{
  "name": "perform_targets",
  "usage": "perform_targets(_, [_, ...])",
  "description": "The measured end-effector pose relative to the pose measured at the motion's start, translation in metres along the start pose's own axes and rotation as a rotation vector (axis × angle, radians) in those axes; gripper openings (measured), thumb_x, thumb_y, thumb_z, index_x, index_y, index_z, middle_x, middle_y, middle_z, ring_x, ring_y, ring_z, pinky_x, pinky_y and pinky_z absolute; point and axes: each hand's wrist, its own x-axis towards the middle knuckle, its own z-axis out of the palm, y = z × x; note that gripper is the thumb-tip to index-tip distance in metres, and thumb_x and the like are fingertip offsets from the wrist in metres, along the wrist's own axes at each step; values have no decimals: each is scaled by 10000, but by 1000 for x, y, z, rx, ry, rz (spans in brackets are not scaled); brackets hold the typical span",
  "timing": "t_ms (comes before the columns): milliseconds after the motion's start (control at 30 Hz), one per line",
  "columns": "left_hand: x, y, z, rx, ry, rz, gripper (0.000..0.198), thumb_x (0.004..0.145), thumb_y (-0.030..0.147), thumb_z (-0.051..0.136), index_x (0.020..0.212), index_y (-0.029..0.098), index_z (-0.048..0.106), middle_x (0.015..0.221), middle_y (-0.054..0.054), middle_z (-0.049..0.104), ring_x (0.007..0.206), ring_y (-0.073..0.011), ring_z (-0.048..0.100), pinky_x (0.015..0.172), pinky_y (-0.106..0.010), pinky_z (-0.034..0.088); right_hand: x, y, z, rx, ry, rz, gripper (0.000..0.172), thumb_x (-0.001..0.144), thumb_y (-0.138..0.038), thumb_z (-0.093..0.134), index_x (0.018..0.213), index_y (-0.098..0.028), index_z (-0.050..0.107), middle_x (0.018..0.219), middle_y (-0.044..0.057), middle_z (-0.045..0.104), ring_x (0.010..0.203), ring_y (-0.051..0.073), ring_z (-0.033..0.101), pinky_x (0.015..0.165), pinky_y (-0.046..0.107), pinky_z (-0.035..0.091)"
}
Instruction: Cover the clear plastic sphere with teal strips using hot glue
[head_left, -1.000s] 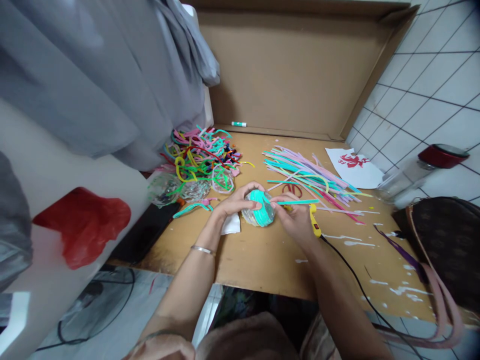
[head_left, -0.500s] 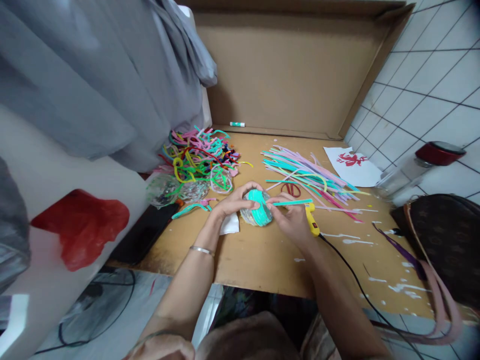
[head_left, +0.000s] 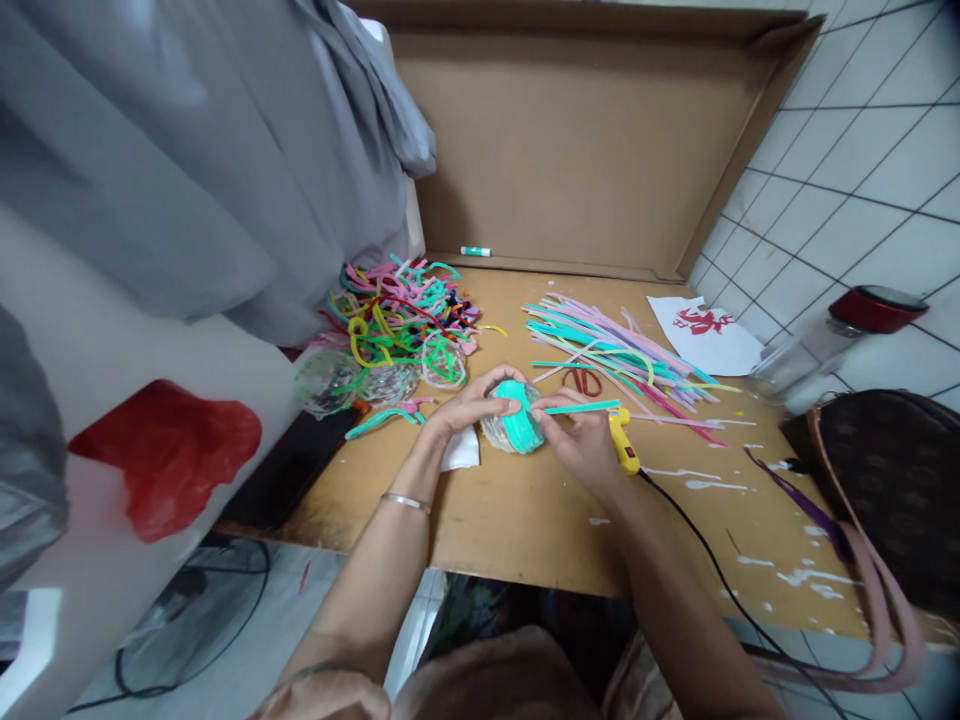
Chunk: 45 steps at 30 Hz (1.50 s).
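A round clear ball-like form [head_left: 495,432], partly wrapped in turquoise pipe cleaner [head_left: 520,428], rests over the table in front of me. My left hand [head_left: 480,400] is closed around its left and far side, thumb pressed on the turquoise band. At the ball's right side, my right hand [head_left: 577,435] pinches a turquoise pipe cleaner [head_left: 581,407], whose straight free length points right. Just beyond that hand lies a yellow hot glue gun [head_left: 623,442] with a black cord. Scissors with red handles [head_left: 583,381] lie behind the hands.
Loose pipe cleaners [head_left: 615,345] spread behind right; a tangled colourful heap [head_left: 405,310] sits at left beside turquoise-handled pliers [head_left: 386,418] and a dark phone-like slab [head_left: 292,475]. A bottle [head_left: 832,335] and brown bag [head_left: 877,490] stand right. A cardboard panel [head_left: 600,150] walls the back.
The pipe cleaner's free end has drawn slightly left towards the ball. Both hands otherwise keep nearly the same place and grip.
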Motion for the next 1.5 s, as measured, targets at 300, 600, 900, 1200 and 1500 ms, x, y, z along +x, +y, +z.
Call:
perform_targets(300, [-1,6,5,24,47,-37,417,729,474,648,1002,174,549,992,-22,581,922,-172,530,805,-253,422,-1,-4,0,-64,-21,-32,160,841,-282,534,798,-222,676,803,40,669,777,178,634,730,326,508])
perform_targets(600, [3,-1,2,35,54,21,719,542,668,727,1004,146,550,978,-43,580,913,-187,530,810,-272,422,-1,-6,0,-95,-28,-28,162,842,-287,528,804,-228,674,827,50,667,782,186,635,714,328,509])
perform_targets(900, [1,4,2,100,27,26,773,487,620,792,1061,167,539,1225,-100,529,1129,-250,496,961,-336,388,-2,-4,0,-93,-16,-14,145,829,-272,535,782,-227,665,806,47,654,774,181,624,695,311,502])
perform_targets(1200, [-3,3,3,217,120,85,696,562,483,817,1136,176,572,1155,-87,556,1092,-233,522,949,-326,403,-2,-1,1,-89,-21,-1,155,847,-281,520,819,-228,663,822,43,660,760,173,617,705,315,497])
perform_targets(1500, [-9,15,11,175,155,68,638,605,417,811,1140,168,568,1171,-92,594,1101,-231,541,966,-334,416,-2,0,0,-85,-32,5,151,851,-274,523,828,-224,663,837,45,661,767,170,618,685,304,491])
